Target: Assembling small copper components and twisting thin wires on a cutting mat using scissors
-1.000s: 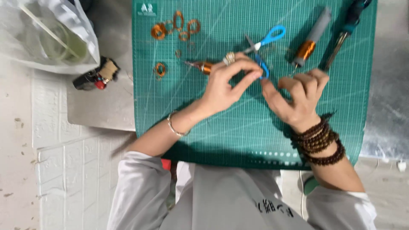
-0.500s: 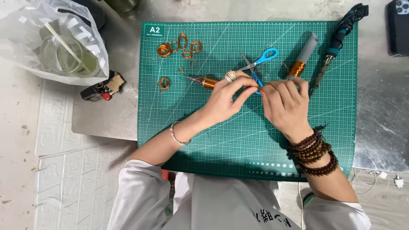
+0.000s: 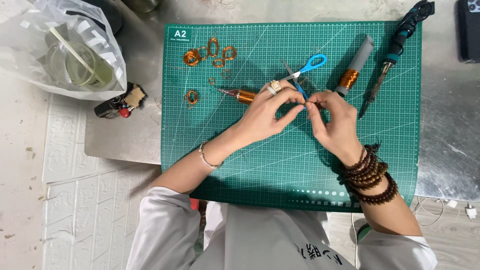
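Note:
Over the middle of a green cutting mat [image 3: 260, 165], my left hand [image 3: 267, 112] and my right hand [image 3: 336, 122] meet at the fingertips. Both pinch something very small and thin between them, probably copper wire; it is too fine to make out. Blue-handled scissors [image 3: 307, 67] lie just beyond my fingers. A tapered tool wound with copper wire [image 3: 240, 95] lies to the left of my left hand. A grey handle with a copper wire spool [image 3: 354, 67] lies beyond my right hand.
Several copper wire rings [image 3: 210, 52] lie at the mat's far left. A dark teal-handled pointed tool [image 3: 395, 55] lies at the far right. A clear plastic bag with a cup [image 3: 65, 50] and a key bunch [image 3: 120, 102] sit left of the mat. A phone [image 3: 469, 30] is at the far right edge.
My hands have drawn closer together, and the fingertips now pinch at one point. The view has shifted slightly, so more of the table's far edge shows.

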